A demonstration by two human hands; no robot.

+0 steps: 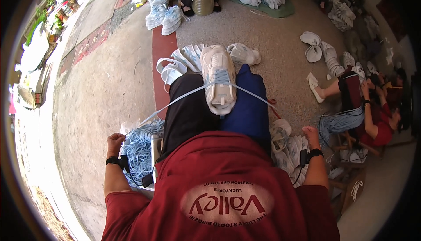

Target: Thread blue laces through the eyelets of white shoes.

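A white sneaker (218, 59) rests between my knees, toe pointing away from me. Pale blue shoelace (184, 95) crosses its upper, and the two ends stretch out taut to either side. My left hand (116, 143), closed out at the left, pinches one end. Out at the right, my right hand (311, 136) is closed in a fist in line with the other end; the last stretch of lace before it is hard to make out. Below my left hand lies a heap of loose blue laces (142, 149).
More white shoes lie past my knees (189, 57) and beside my right thigh (289, 147). At the right, a seated person in red (379, 125) works near another bundle of blue laces (337, 122). Stacked shoes (162, 15) and a large jar (203, 1) stand ahead.
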